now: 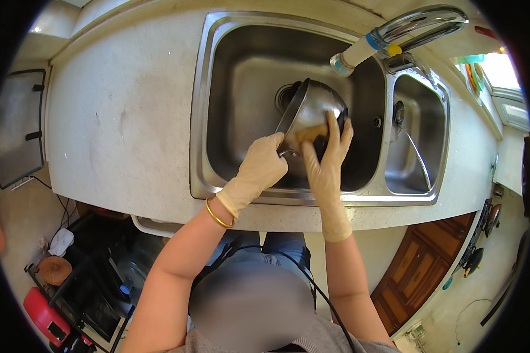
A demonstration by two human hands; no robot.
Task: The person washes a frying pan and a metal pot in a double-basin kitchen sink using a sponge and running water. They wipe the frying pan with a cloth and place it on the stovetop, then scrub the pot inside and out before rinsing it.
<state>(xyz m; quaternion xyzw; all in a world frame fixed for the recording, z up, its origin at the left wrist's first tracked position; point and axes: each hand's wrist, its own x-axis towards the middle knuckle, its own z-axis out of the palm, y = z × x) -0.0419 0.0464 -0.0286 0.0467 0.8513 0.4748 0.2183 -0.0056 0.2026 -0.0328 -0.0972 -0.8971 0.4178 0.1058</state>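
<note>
A round stainless steel pan (320, 99) is tilted on its side over the large sink basin (243, 97), its outer face turned to the right. My left hand (265, 165), in a cream rubber glove, grips it at the rim and the metal loop handle. My right hand (329, 152), gloved too, lies on the outside of the pan with fingers spread; it is slightly blurred. Between its fingers and the metal is a yellowish sponge or cloth (311, 133). The pan's inside is mostly hidden. Part of the drain (285, 98) shows behind the rim.
Over the basin's upper right hangs the chrome faucet (424, 22) with a white and blue nozzle (353, 56). A metal ladle (417, 145) lies in the small right basin (408, 176). A pale countertop (128, 132) surrounds the sink. Wooden cabinet doors (417, 269) are at lower right.
</note>
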